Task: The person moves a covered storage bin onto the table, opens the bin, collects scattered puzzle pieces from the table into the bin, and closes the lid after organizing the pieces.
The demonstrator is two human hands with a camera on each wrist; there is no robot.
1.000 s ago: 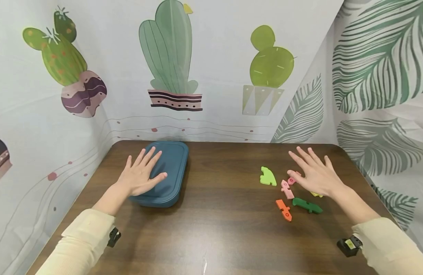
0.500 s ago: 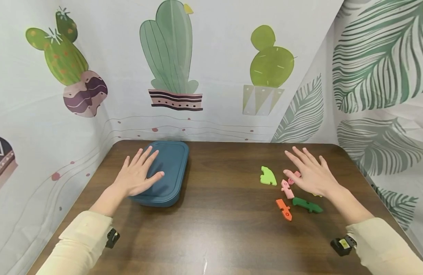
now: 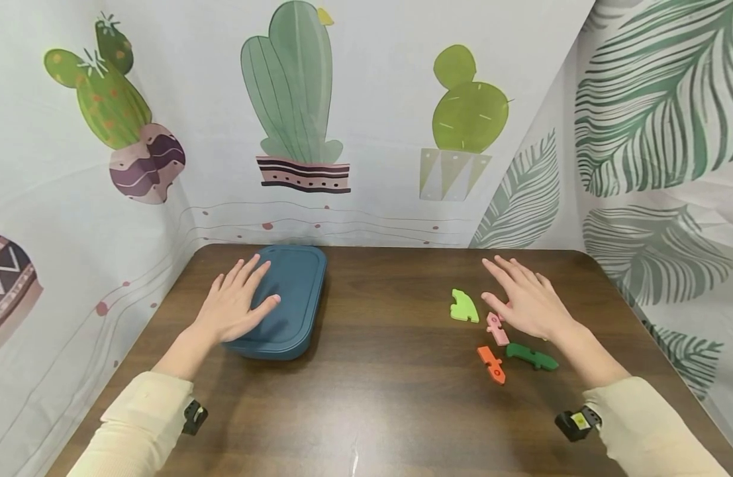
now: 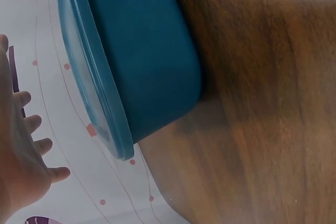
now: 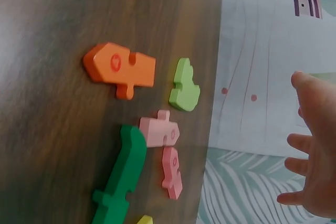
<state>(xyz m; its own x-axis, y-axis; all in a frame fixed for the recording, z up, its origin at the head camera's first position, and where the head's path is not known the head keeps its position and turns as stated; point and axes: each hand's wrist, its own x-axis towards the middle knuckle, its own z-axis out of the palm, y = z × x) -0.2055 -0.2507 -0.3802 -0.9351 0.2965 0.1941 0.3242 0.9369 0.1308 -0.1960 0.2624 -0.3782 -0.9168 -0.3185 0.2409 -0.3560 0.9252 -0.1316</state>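
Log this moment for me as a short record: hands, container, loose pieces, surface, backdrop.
Left hand: hovers, holding nothing, near the blue container
Right hand: hovers, holding nothing, near the pale pink piece
Container state: lid on
Other loose pieces: dark green piece, orange piece, light green piece, darker pink piece, yellow piece (partly in view)
Surface: brown table
Backdrop: white, printed with cacti and leaves

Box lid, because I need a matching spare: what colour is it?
The lid is dark blue, clearest in the head view.

The box sat on the left of the worktop, the puzzle pieces on its right, the cloth behind
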